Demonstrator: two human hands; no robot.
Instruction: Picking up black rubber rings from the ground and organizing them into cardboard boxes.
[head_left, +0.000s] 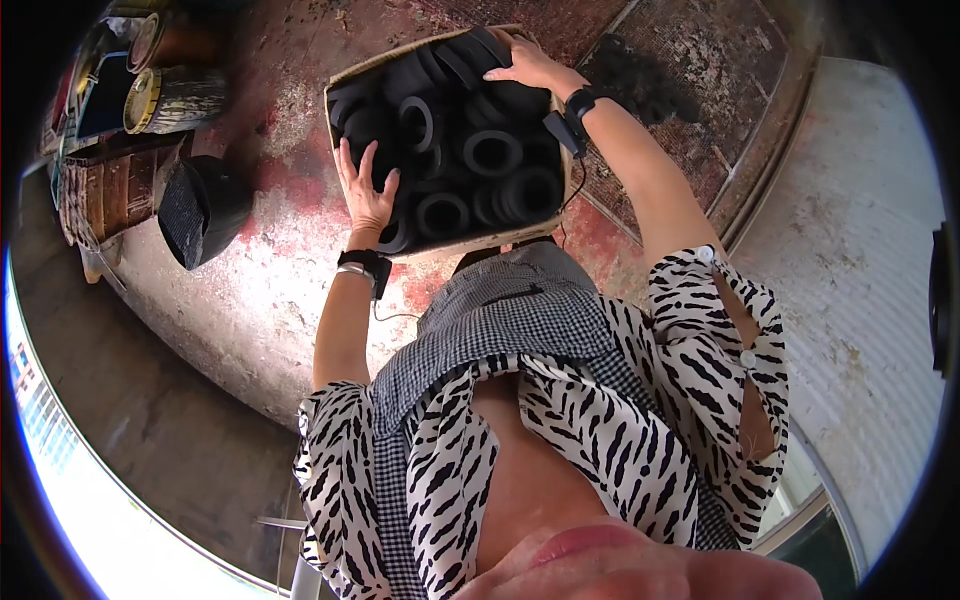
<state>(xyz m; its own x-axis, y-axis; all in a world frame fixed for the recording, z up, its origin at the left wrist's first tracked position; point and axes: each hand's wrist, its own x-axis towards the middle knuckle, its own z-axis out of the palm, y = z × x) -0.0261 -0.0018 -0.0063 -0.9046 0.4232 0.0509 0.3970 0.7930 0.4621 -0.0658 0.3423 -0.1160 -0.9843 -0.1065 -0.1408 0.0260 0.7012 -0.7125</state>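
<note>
A cardboard box (328,108) full of thick black rubber rings (493,152) stands before me. Over its left side my left hand (366,195) rests with fingers spread, the tips touching or just above the rings. At the far right corner my right hand (528,66) has thumb and fingers apart around a black rubber ring (484,48), and seems to grip it. Part of that ring is hidden in the dark pile. Both wrists wear black bands; a small black device with a cable hangs beside the right one, at the box's right rim.
Left of the box a dark tub (205,210) lies tipped on the worn red floor (285,180). Beyond it are a brown crate (105,195) and drums (178,98). A metal plate with black crumbs (640,85) lies at the far right, beside a pale panel (850,210).
</note>
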